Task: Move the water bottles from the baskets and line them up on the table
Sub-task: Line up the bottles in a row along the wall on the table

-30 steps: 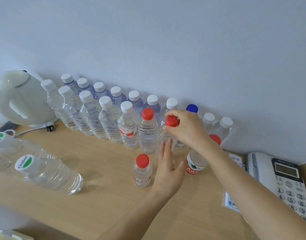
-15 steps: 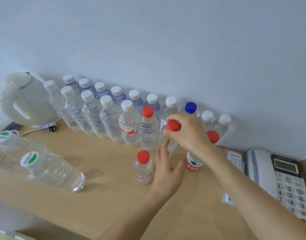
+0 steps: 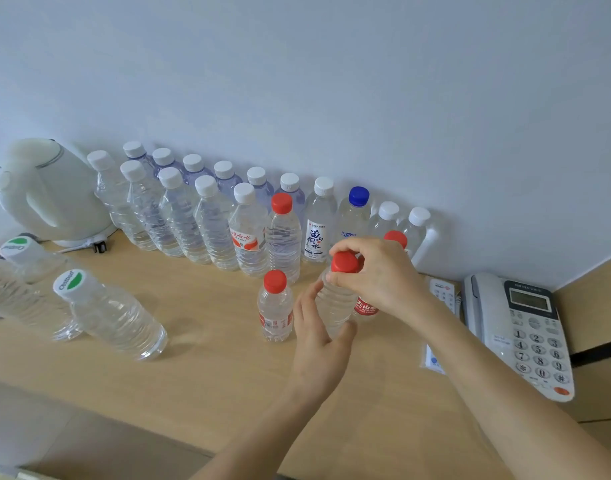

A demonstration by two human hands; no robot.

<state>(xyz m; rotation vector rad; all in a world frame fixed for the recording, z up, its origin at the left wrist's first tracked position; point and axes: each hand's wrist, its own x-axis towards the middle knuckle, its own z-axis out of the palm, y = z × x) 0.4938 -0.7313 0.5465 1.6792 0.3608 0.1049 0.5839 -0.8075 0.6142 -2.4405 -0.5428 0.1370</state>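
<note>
Upright, cap up, long axis vertical: clear red-capped bottle, just right of short labelled bottle. Cap pinched by right hand; body clasped by left hand. Bare table nearward; bottle rows behind.

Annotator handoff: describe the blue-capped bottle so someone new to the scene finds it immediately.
Start at the grey desk telephone on the right of the wooden table, then follow the back row of clear plastic bottles along the wall leftward. The third one is the clear plastic bottle with the blue cap. Its neighbours there wear white.
</note>
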